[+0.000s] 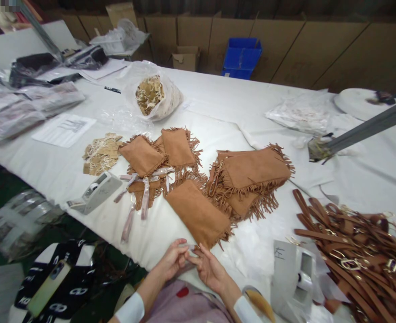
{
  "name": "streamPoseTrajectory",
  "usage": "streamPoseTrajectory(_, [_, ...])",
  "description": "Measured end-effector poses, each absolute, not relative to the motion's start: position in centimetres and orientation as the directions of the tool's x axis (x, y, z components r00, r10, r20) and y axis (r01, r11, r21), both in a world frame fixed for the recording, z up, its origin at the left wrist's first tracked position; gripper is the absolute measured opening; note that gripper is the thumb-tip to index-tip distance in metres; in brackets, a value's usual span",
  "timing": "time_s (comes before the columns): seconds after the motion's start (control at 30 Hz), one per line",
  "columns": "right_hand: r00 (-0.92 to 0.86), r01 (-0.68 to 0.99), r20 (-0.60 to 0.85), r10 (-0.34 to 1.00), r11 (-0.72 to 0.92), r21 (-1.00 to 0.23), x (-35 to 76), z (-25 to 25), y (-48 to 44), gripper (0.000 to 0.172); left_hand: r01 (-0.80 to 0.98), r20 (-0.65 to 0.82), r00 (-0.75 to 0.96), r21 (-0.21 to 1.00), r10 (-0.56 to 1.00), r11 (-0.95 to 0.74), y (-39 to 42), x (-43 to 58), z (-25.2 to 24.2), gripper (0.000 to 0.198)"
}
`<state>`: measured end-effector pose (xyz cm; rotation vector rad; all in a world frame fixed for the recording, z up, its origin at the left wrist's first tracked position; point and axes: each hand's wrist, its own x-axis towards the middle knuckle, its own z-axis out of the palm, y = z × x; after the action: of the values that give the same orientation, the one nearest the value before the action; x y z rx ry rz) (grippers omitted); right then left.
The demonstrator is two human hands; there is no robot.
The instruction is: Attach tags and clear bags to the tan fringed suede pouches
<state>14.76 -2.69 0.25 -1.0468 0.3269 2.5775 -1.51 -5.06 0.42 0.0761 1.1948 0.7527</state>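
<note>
My left hand (171, 261) and my right hand (209, 269) meet at the near table edge, fingertips pinched together on a small pale strip (188, 248), too small to name surely. Just beyond them lies a brown fringed suede piece (198, 214). More fringed suede pieces are piled at the right (252, 177) and the left (157, 154), the left ones with pale ribbon strips (144, 188) across them.
A grey tape dispenser (97, 192) sits left, another (294, 278) near right. Brown straps with metal buckles (356, 251) are heaped at right. Paper tags (102, 152), a bag of tags (154, 96), plastic packets (16, 110) and a blue bin (241, 56) lie farther off.
</note>
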Motion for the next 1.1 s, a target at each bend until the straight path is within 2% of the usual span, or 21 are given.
streamPoseTrajectory(0.1, [-0.515,-0.312,-0.826,0.227,-0.948,-0.066,16.8,0.0,-3.9,0.031,-0.364,-0.813,0.241,0.431,0.531,0.826,-5.2,-2.9,0.9,0.052])
streamPoseTrajectory(0.2, [-0.228,-0.297,-0.905,0.359,-0.911,-0.286,18.7,-0.7,-4.7,0.027,-0.155,-0.843,0.264,0.443,0.469,0.883,-6.2,-4.1,0.8,0.047])
streamPoseTrajectory(0.3, [-0.007,-0.186,-0.889,0.457,-0.874,-0.448,19.9,-1.7,-5.1,0.022,0.104,-0.855,0.132,0.515,0.501,0.851,-7.0,-5.0,0.1,0.037])
streamPoseTrajectory(0.43, [0.024,0.063,-0.828,0.56,-0.828,-0.557,20.1,-3.3,-5.5,0.017,0.196,-0.674,-0.201,0.683,0.71,0.704,-5.4,-5.3,-1.1,0.022])
streamPoseTrajectory(0.5, [0.024,0.173,-0.801,0.599,-0.791,-0.587,19.9,-4.2,-5.6,0.017,0.196,-0.582,-0.31,0.734,0.752,0.65,-3.6,-4.8,-1.6,0.023])
streamPoseTrajectory(0.63, [0.035,0.349,-0.775,0.63,-0.735,-0.582,19.9,-5.3,-5.3,0.021,0.115,-0.556,-0.341,0.775,0.758,0.621,0.0,-3.0,-2.0,0.033])
streamPoseTrajectory(0.87, [0.055,0.399,-0.795,0.604,-0.743,-0.537,20.0,-5.5,-4.6,0.027,-0.017,-0.527,-0.374,0.827,0.763,0.562,3.3,-1.1,-1.5,0.036])
streamPoseTrajectory(0.97, [0.057,0.412,-0.809,0.585,-0.752,-0.515,20.0,-5.9,-4.4,0.029,-0.045,-0.493,-0.394,0.853,0.775,0.52,3.9,-0.5,-1.3,0.031])
streamPoseTrajectory(1.1, [0.065,0.422,-0.779,0.624,-0.724,-0.545,20.1,-7.0,-4.6,0.029,-0.109,-0.445,-0.381,0.892,0.811,0.438,4.1,-0.1,-0.5,0.023])
